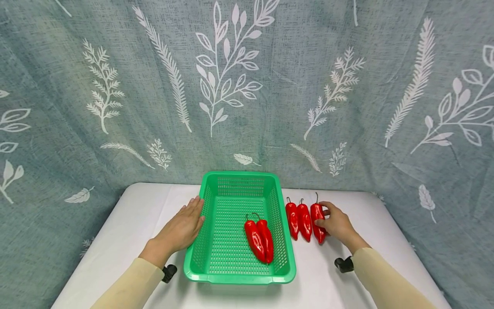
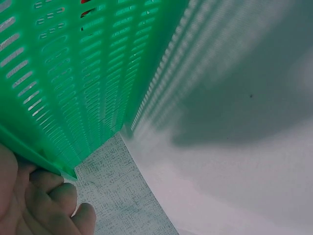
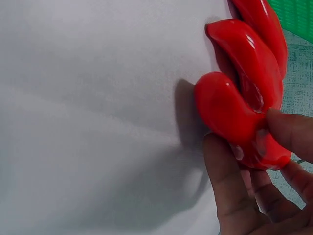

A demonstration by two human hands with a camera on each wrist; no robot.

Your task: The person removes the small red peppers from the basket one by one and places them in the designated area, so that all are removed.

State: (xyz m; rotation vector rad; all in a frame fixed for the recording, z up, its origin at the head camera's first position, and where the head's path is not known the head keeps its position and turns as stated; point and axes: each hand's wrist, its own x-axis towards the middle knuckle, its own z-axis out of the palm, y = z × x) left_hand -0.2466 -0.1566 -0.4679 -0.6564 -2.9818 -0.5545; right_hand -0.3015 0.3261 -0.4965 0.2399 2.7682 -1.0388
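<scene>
The rightmost red pepper (image 1: 317, 213), partly hidden, is pinched in the right grip (image 1: 337, 222), the green basket (image 1: 239, 278) touched by the straightened left grip (image 1: 183, 226).

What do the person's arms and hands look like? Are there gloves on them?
No gloves: the left hand and right hand are bare. The left sleeve and right sleeve are both plain pale yellow, ending near the wrists. A small black gadget sticks out beside each wrist, a left gadget and a right gadget. I can't make out any cables.
</scene>
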